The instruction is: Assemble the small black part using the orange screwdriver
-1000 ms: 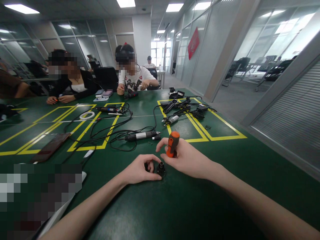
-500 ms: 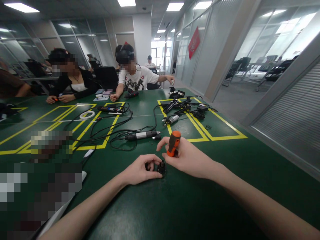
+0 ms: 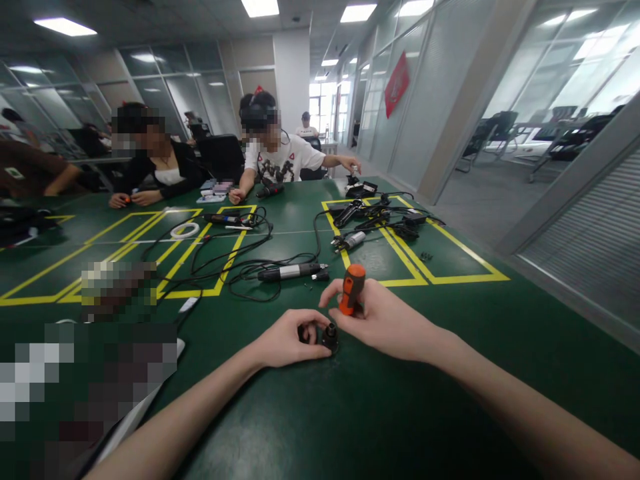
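My left hand (image 3: 293, 340) rests on the green table and pinches a small black round part (image 3: 330, 339) between thumb and fingers. This part has a short upright tube on top; its exact kind I cannot make out. Just right of it, my right hand (image 3: 377, 317) is closed on a stubby screwdriver (image 3: 354, 289) with an orange and grey handle. The handle stands almost upright, and its shaft and tip are hidden behind my fingers. Screwdriver and black part are close together; whether they touch is hidden.
Beyond my hands lies a grey and black electric screwdriver (image 3: 287, 272) with its cable. Further right are a silver cylindrical motor (image 3: 355, 240), tangled black cables (image 3: 385, 217) and small screws (image 3: 426, 256). A white ring (image 3: 185, 231) lies left. Two people sit across the table (image 3: 280, 427).
The whole view has shifted a little to the right. My hands keep the same hold on the black part and the screwdriver, with hardly any movement between them.
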Demonstrator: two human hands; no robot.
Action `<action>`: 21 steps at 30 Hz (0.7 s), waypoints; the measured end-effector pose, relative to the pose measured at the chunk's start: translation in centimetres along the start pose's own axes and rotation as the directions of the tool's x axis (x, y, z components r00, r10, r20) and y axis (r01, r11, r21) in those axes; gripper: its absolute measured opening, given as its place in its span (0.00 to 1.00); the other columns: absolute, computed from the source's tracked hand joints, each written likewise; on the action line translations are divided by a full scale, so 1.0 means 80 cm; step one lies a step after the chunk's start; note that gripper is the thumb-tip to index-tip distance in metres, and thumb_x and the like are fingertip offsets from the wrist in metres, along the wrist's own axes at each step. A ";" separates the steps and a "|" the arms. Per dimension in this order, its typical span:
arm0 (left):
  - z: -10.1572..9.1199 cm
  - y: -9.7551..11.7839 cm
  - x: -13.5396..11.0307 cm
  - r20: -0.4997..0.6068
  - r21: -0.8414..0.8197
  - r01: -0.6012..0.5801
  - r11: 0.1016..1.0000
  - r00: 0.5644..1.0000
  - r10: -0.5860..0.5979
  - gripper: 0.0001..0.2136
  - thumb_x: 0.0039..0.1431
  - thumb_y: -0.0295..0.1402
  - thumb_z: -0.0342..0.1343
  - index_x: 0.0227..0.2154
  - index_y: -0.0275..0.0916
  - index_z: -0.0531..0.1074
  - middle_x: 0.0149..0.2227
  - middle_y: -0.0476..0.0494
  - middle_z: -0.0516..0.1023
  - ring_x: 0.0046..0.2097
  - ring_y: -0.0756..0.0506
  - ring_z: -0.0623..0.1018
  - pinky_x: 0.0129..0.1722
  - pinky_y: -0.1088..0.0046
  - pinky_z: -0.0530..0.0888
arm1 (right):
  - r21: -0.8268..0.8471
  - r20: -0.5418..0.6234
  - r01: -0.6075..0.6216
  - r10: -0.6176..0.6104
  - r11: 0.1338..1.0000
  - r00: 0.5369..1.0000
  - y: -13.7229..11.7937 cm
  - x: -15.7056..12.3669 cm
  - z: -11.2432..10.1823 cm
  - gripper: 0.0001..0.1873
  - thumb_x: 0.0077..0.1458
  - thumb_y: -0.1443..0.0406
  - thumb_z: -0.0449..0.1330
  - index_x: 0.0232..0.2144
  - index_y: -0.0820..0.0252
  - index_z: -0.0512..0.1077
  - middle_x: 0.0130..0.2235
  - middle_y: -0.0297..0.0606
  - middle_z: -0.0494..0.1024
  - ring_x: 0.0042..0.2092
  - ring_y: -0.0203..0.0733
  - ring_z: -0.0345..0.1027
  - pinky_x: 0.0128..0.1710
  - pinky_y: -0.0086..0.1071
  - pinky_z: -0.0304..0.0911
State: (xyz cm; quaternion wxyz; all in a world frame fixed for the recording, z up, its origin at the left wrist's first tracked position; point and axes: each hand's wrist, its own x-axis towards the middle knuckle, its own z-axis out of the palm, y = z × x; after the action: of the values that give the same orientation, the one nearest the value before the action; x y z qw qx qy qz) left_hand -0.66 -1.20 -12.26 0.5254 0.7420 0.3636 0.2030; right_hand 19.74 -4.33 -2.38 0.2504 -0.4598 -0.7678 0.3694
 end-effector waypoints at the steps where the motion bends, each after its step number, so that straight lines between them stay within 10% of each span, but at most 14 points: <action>1: 0.000 0.000 0.000 -0.003 -0.002 0.001 1.000 1.000 -0.001 0.15 0.49 0.35 0.69 0.37 0.34 0.76 0.24 0.56 0.70 0.28 0.52 0.68 0.30 0.76 0.64 | -0.004 -0.004 -0.001 0.001 1.000 1.000 0.000 -0.001 -0.001 0.07 0.55 0.69 0.58 0.38 0.60 0.73 0.22 0.24 0.63 0.24 0.33 0.55 0.27 0.29 0.54; 21: -0.002 0.001 0.002 0.010 0.032 -0.007 0.999 1.000 0.006 0.16 0.49 0.36 0.70 0.39 0.33 0.77 0.24 0.55 0.71 0.28 0.52 0.70 0.31 0.76 0.64 | -0.009 -0.025 0.011 -0.011 1.000 1.000 0.009 0.004 0.004 0.15 0.50 0.70 0.60 0.42 0.60 0.72 0.23 0.23 0.62 0.25 0.34 0.57 0.27 0.29 0.54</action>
State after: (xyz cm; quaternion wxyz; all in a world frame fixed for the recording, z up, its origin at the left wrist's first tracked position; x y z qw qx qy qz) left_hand -0.67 -0.99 -12.13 0.5146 0.7526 0.3617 0.1950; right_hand 19.73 -3.97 -3.11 0.2601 -0.4613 -0.7687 0.3588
